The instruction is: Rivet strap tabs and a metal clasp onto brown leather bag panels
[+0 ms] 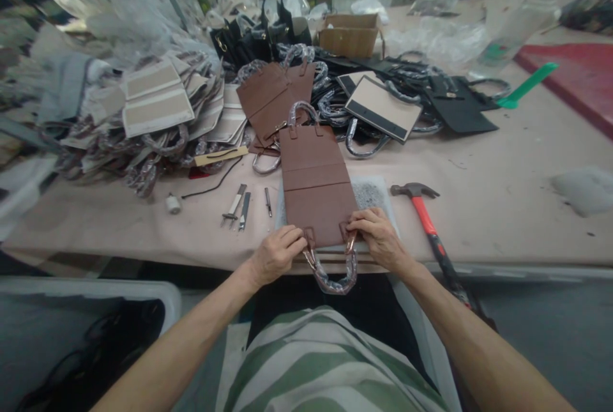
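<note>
brown leather bag panel (316, 185) up front, more brown ones (272, 96) stacked behind, black ones (454, 105) on the right, beige-and-white ones (153, 102) on the left. hammer (426, 214) has a red handle with black grip, green plastic tool (527, 85), shirt (325, 367) is green and white stripes, table (502, 163) looks pinkish beige

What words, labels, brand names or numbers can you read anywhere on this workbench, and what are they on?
No text can be read in this view.
The brown bag panel, pinched by the left hand and right hand: plain, no print.
The cardboard box: no legible marking.
The green patch on clear plastic: too blurred to tell whether it is print.
The hammer: no marking shows.
</note>
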`<state>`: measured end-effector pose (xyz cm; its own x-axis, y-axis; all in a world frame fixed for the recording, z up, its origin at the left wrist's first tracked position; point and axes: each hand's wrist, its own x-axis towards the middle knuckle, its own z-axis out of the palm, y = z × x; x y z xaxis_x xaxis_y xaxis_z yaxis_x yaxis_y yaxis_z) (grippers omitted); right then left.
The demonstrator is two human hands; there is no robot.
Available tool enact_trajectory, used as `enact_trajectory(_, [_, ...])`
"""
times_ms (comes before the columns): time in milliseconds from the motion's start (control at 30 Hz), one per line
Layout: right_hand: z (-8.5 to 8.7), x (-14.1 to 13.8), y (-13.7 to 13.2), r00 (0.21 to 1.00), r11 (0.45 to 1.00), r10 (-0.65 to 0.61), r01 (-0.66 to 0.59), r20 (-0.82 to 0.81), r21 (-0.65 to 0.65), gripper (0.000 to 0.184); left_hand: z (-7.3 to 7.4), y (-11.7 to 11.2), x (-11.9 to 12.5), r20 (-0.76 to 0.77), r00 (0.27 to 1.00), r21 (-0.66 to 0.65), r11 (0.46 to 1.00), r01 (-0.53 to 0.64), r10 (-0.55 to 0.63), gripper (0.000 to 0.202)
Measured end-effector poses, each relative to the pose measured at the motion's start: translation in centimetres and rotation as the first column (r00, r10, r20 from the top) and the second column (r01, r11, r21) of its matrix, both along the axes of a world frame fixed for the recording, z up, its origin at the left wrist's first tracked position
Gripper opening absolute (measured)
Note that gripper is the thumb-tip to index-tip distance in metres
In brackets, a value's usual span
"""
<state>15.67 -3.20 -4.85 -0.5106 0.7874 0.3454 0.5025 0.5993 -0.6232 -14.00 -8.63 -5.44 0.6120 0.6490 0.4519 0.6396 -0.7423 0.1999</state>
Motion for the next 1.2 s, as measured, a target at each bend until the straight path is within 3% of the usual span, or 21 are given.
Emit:
enact_trajectory(167, [0.2,0.3,0.4,0.993,0.993,0.115,-0.114,-0.006,0.016,0.032,-0.9,0.9,-0.4,0.094,0.992,-0.052,0.995,0.089,-0.084,0.030])
enact_trajectory(367, [0.4,0.1,0.3,0.992,0.992,0.124,-0.124,-0.031,0.023,0.029,-1.2,0.7,-1.0,0.130,0.982,-0.008,0.990,0.139,-0.137,0.029])
enact_trajectory(500, [1.4,0.5,0.2,0.981,0.983,0.179,-0.181,-0.080,-0.015,0.023,-0.6,-0.3,-0.7,0.108,0.990,-0.022,0.995,0.095,-0.092,0.036])
enact_trajectory(633, [2.2,0.9,0.0,0.967,0.966,0.253,-0.252,0.018,-0.061,0.019,-0.6,-0.7,0.0,0.130,0.991,-0.044,0.999,0.003,0.003,0.032])
enact_trajectory(767, [1.5,0.6,-0.1,0.983,0.984,0.180,-0.180,0.032,-0.001,0.020,-0.6,-0.6,0.3,0.206,0.973,-0.162,0.984,-0.071,0.104,0.028])
enact_trajectory(933, [0.5,-0.5,-0.7,0.997,0.995,0.068,-0.070,0.027,0.075,0.025,0.4,0.4,0.1,0.280,0.953,-0.347,0.938,-0.013,0.117,0.022])
enact_trajectory(1100, [0.7,-0.5,-0.7,0.992,0.992,0.113,-0.116,0.054,0.059,0.033,0.2,1.0,-0.3,0.312,0.938,-0.432,0.902,-0.003,0.153,0.024])
enact_trajectory(1200, [0.8,0.1,-0.6,0.985,0.986,0.152,-0.158,0.086,0.057,0.043,-0.2,0.7,-0.3,0.274,0.940,-0.420,0.904,-0.075,0.205,0.028])
